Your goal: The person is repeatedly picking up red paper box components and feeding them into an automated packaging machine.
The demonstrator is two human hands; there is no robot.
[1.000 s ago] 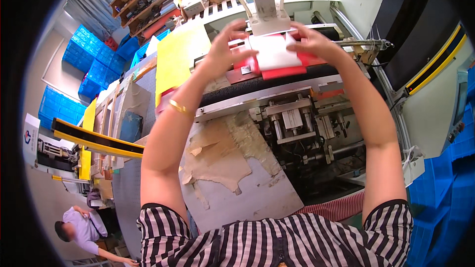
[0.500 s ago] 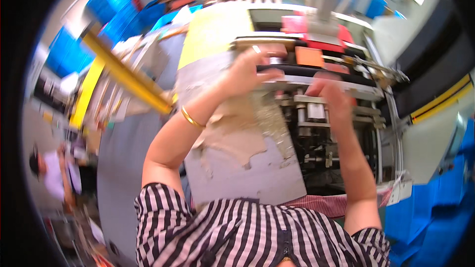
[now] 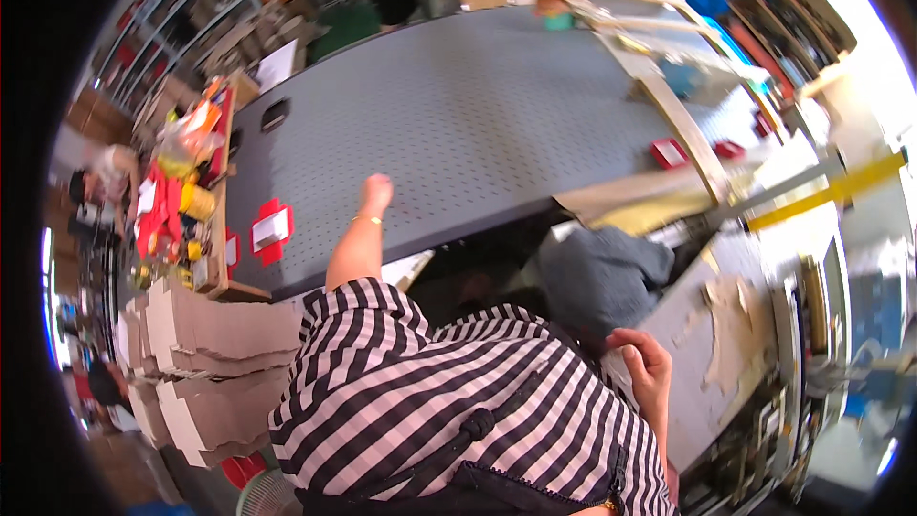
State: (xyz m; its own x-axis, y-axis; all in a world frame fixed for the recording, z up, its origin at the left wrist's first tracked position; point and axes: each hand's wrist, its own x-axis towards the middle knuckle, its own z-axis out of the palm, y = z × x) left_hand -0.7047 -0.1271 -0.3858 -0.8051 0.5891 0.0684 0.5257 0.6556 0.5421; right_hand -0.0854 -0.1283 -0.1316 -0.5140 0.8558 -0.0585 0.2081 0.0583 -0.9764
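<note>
Left hand (image 3: 377, 195) over tabletop (image 3: 430, 115), fingers blurred, can't tell if gripping. Right hand (image 3: 647, 365) beside grey cloth (image 3: 602, 275), fingers half-curled, grip unclear. Red-and-white piece (image 3: 272, 229) lies near tabletop's near-left corner. Looks like a reach; a pick-up would need left hand further left.

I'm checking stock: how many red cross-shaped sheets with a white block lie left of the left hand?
1 is clear: the red cross-shaped sheet with its white block, on the grey table. A red piece at the table's left edge may be another, partly hidden.
</note>
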